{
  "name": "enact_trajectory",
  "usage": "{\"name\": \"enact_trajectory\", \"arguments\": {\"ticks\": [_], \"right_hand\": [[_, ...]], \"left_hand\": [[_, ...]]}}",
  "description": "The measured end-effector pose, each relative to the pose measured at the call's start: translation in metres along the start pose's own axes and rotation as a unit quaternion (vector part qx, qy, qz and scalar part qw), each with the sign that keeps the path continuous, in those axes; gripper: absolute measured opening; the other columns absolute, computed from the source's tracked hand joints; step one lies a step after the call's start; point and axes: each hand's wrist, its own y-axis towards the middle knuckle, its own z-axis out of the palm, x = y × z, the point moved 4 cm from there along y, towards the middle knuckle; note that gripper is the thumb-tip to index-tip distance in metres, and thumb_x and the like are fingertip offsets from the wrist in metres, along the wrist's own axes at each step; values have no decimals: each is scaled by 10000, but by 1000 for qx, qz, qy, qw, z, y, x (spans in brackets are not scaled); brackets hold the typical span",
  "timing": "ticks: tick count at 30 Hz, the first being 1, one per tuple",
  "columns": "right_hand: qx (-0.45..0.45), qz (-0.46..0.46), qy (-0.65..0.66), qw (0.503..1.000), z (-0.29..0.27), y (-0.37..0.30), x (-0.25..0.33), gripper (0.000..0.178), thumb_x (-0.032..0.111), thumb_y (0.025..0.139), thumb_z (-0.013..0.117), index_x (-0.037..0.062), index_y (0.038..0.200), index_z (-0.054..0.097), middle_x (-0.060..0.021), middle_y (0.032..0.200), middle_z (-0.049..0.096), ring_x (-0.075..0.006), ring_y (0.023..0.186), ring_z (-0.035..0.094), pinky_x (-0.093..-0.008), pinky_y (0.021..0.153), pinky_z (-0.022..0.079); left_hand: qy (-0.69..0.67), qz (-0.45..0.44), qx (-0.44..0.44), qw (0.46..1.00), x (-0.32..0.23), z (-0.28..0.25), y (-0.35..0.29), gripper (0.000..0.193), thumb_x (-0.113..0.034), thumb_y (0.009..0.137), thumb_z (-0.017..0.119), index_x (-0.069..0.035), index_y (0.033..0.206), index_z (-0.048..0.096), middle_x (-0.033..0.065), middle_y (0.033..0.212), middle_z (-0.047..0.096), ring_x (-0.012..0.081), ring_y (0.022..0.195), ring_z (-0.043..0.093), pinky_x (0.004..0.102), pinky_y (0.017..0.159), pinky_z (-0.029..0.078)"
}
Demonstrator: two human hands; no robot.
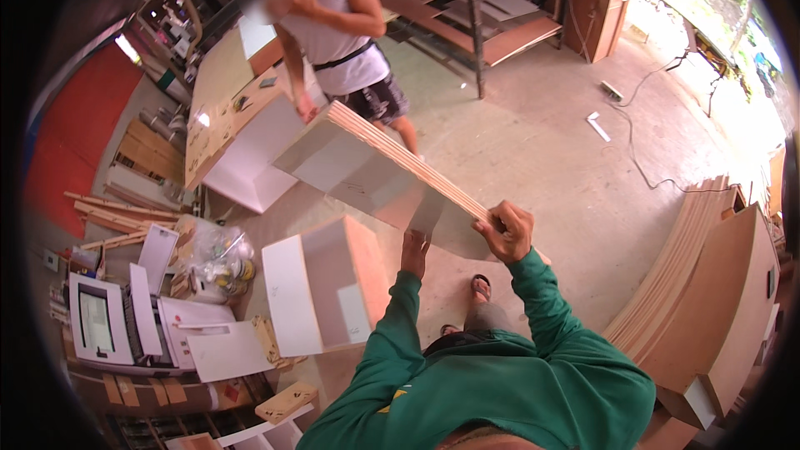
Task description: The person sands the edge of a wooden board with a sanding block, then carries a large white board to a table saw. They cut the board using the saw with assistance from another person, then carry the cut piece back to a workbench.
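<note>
While a co-worker [346, 58] stands by the far end, the worker in green [508, 383] holds a stack of panels [358, 171] out over the floor [575, 200]. It stands on edge and aslant, its grey face turned toward the left and its pale layered edge uppermost, running from just beside the co-worker to the worker's hands.

The right grip [507, 232] is clenched over that upper edge near the close end, fingers curled round it. The left grip [413, 252] is lower, against the foot of the grey face; I cannot tell how tightly its fingers close there. Nor can I tell from here whether the co-worker touches the stack at all.

I'd call this the handling step: the panels are up and being steadied, not laid down anywhere. From here, the next move seems to me to call for both grips sharing the weight, the layers pinched together so none slides, and the far end watched, since it hangs near the wooden surface [221, 112]. Footing matters too, I'd judge, with an open box [367, 267] on the floor just left of the worker's legs.
</note>
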Motion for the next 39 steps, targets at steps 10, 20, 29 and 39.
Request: {"name": "enact_trajectory", "arguments": {"ticks": [10, 20, 29, 39], "right_hand": [[-137, 46, -81, 986, -223, -22, -133, 343, 250, 787, 758, 34, 666, 521, -64, 570, 445, -186, 453, 434, -323, 427, 338], [-285, 112, -164, 938, -461, -8, -251, 318, 206, 813, 726, 20, 669, 511, -66, 565, 427, -172, 449, 403, -313, 427, 312], [-315, 152, -308, 885, -607, 44, -332, 324, 229, 796, 757, 30, 655, 543, -59, 540, 443, -184, 430, 438, -319, 416, 333], [-391, 180, -330, 840, -780, 126, -498, 315, 185, 839, 705, 14, 655, 516, -77, 550, 451, -160, 445, 438, -308, 434, 335]], "left_hand": [[34, -19, 126, 991, 106, 222, 78, 494, -429, 1001, 494, -82, 1344, 413, 59, 1339, 464, 189, 1229, 443, 358, 1066, 352], [53, -96, 276, 955, 233, 516, 150, 534, -415, 982, 542, -6, 1308, 437, 101, 1287, 537, 194, 1192, 491, 341, 1035, 369], [120, -213, 411, 878, 355, 718, 225, 542, -461, 1000, 478, 1, 1282, 449, 83, 1172, 564, 190, 1091, 533, 337, 945, 442], [197, -144, 455, 857, 419, 944, 336, 566, -443, 971, 552, 6, 1284, 410, 97, 1178, 562, 190, 1062, 541, 332, 905, 447]]}}
